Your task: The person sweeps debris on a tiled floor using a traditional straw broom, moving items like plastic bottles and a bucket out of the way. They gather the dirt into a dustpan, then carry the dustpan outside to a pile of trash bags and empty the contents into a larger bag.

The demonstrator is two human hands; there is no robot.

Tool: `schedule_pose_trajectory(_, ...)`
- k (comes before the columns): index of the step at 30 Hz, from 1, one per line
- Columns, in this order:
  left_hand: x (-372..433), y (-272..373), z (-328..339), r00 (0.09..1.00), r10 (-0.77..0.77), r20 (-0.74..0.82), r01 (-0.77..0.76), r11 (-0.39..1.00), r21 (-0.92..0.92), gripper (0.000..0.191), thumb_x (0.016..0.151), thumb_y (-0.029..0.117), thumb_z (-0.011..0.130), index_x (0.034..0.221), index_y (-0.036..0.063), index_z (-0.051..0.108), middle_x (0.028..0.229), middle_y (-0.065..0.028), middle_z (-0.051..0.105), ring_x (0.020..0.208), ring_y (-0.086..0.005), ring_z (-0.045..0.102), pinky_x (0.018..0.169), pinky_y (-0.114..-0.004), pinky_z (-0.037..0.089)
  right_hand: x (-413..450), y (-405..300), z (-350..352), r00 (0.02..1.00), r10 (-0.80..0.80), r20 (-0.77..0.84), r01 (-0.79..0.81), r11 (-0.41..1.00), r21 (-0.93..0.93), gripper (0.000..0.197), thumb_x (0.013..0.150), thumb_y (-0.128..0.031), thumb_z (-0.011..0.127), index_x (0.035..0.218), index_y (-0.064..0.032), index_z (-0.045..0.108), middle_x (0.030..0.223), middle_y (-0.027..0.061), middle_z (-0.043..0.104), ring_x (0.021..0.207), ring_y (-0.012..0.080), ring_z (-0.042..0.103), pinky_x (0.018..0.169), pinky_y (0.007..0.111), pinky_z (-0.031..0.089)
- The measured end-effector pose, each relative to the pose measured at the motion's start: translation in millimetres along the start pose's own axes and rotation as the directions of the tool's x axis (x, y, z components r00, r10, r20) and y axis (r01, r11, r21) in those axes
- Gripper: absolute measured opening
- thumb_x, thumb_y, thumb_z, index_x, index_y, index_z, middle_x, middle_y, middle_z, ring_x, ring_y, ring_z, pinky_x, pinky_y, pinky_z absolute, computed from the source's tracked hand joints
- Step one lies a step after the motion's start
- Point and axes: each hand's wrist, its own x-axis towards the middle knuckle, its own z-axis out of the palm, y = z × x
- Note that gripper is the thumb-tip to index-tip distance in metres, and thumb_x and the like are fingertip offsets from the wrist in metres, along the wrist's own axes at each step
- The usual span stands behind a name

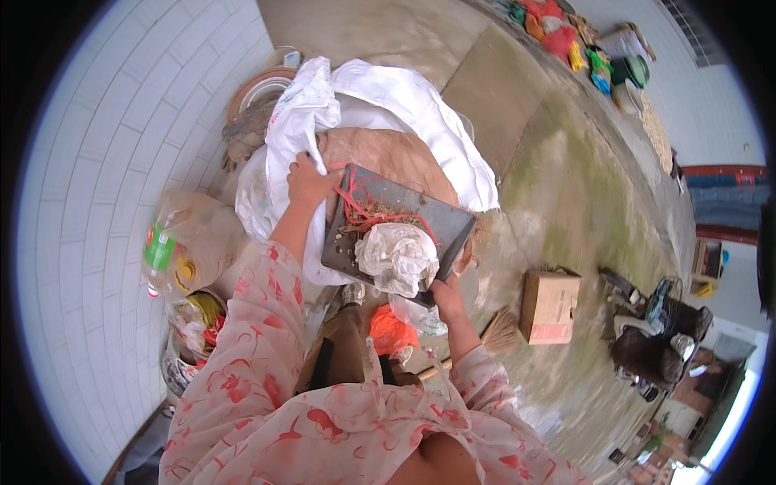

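Note:
A dark dustpan (418, 206) is tilted over a large white woven sack (424, 112) whose mouth lies spread, with brownish material (382, 151) inside. On the dustpan lie crumpled white plastic (397, 257), red plastic string (364, 206) and dry plant debris (379, 217). My right hand (448, 295) grips the dustpan's near right corner. My left hand (309, 182) holds the sack's rim on the left, close to the dustpan's far left corner.
A tiled wall (103, 182) runs along the left, with a bag of plastic bottles (194, 242) and a filled bin (197, 327) beside it. At the right are a straw broom (500, 329), a cardboard box (548, 306) and a parked scooter (652, 339). An orange bag (393, 330) lies near my feet.

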Motion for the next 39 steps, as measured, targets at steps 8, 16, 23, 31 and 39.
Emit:
schedule_pose_trajectory(8,54,-73,-4,0.985,0.020,-0.172,-0.047,0.987,-0.152,0.046,0.063,0.009,0.047,0.107,-0.0015,0.043,0.100,-0.0197,0.051,0.094,-0.0314,0.049,0.081,-0.034,0.038,-53,5,-65,0.996,0.086,-0.022,-0.082,0.989,0.119,0.029,0.062,0.001,0.042,0.090,0.0013,0.049,0.074,0.0014,0.049,0.068,0.0128,0.046,0.061,0.023,0.038)
schedule_pose_trajectory(16,76,-163,-118,0.948,-0.011,-0.318,-0.083,0.957,-0.278,0.037,0.064,0.010,0.055,0.099,-0.0025,0.052,0.089,-0.0145,0.057,0.080,-0.0225,0.055,0.069,-0.031,0.043,-120,36,-115,0.961,0.185,-0.207,-0.142,0.968,0.207,0.033,0.061,0.001,0.044,0.094,0.0012,0.048,0.077,0.0017,0.049,0.070,0.0123,0.046,0.062,0.023,0.037)
schedule_pose_trajectory(23,109,-176,-165,0.932,-0.184,-0.311,0.245,0.955,0.168,0.040,0.066,0.023,0.058,0.096,-0.0030,0.052,0.089,-0.0183,0.056,0.083,-0.0287,0.054,0.072,-0.033,0.042,-96,73,-111,0.972,0.177,-0.157,-0.146,0.971,0.192,0.026,0.062,0.000,0.044,0.087,0.0006,0.051,0.073,0.0010,0.050,0.066,0.0119,0.046,0.060,0.023,0.038)
schedule_pose_trajectory(31,69,-62,-130,0.887,0.417,-0.197,-0.180,0.707,0.684,0.065,0.065,0.021,0.058,0.121,0.0090,0.029,0.117,-0.0159,0.038,0.105,-0.0299,0.040,0.085,-0.033,0.035,-15,41,-51,0.982,-0.182,0.052,0.188,0.965,-0.184,0.044,0.065,-0.002,0.042,0.109,0.0017,0.039,0.094,0.0151,0.051,0.093,0.0242,0.046,0.081,0.029,0.035)
schedule_pose_trajectory(39,26,27,-90,0.565,0.605,0.560,-0.522,0.789,-0.325,0.067,0.061,0.012,0.057,0.123,0.0144,0.029,0.117,-0.0181,0.035,0.107,-0.0343,0.035,0.086,-0.034,0.035,12,42,-21,0.973,-0.198,0.120,0.226,0.927,-0.299,0.045,0.066,-0.003,0.042,0.111,0.0029,0.037,0.094,0.0192,0.051,0.092,0.0279,0.048,0.081,0.030,0.035)
